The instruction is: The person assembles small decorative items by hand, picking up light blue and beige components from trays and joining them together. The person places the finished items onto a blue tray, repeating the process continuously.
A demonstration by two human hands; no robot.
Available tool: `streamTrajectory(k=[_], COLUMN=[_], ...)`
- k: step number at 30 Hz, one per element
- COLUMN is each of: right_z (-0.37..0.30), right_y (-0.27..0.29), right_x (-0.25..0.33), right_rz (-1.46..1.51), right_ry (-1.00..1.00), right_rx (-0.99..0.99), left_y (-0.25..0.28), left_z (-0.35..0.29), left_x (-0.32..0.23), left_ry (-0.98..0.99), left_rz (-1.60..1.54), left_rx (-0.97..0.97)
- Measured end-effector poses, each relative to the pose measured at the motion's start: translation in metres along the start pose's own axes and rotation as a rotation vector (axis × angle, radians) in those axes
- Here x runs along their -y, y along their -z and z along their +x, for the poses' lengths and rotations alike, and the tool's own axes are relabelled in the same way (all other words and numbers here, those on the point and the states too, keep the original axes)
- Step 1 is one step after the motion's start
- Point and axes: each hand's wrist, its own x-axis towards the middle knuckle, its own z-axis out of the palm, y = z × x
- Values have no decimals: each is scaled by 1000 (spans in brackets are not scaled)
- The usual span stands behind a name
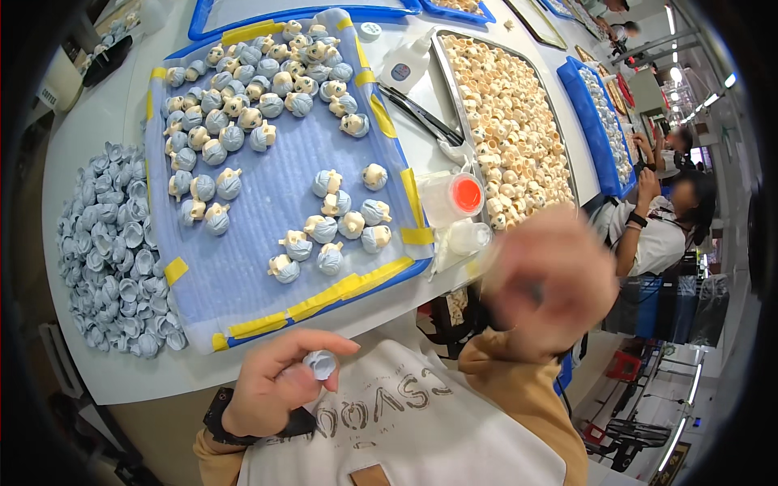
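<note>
Between the thumb and fingers of my left hand (279,381) is a small hollow grey-blue doll-hair shell (321,364), its open side showing. My right hand (551,283) is raised at the near end of the metal tray (574,182) of cream doll-face pieces (506,121). Motion smears its fingers, so whether it holds anything is hidden. Beyond my left hand lies a blue tray lined with a pale sheet (259,235), its edges taped yellow. Doll heads with blue hair (231,138) crowd its far part, and several more sit near its right side.
A heap of loose hair shells (113,251) covers the table's left side. Tweezers (421,113), a white bottle (407,63), a jar with red inside (466,194) and a small clear cup (468,238) stand between the trays. Another person (660,219) works at the right, beside a blue bin (596,130).
</note>
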Motion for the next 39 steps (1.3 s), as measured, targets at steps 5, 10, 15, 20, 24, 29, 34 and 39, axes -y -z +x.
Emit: streamTrajectory(k=[5, 10, 15, 20, 24, 29, 34, 39], right_z=[35, 39, 39, 31, 22, 19, 0, -13], right_y=[4, 4, 6, 1, -4, -6, -2, -43], right_x=[-49, -54, -61, -63, -65, -64, -39, 2], right_rz=[-170, -200, -172, -147, -125, -114, -8, 474], right_ry=[-21, -2, -40, -19, -68, -84, -135, 47], right_rx=[229, 432, 452, 359, 255, 170, -95, 79], left_y=[-5, -1, 1, 4, -6, 0, 0, -6], left_z=[-7, -7, -7, -8, -5, -2, -3, 4], left_x=[1, 6, 3, 6, 3, 10, 7, 2], left_ry=[-3, -81, -90, -154, -182, -311, -301, -200], left_rz=[61, 90, 157, 230, 193, 252, 241, 66], left_rx=[-73, -53, -63, -140, -235, -207, -240, -232])
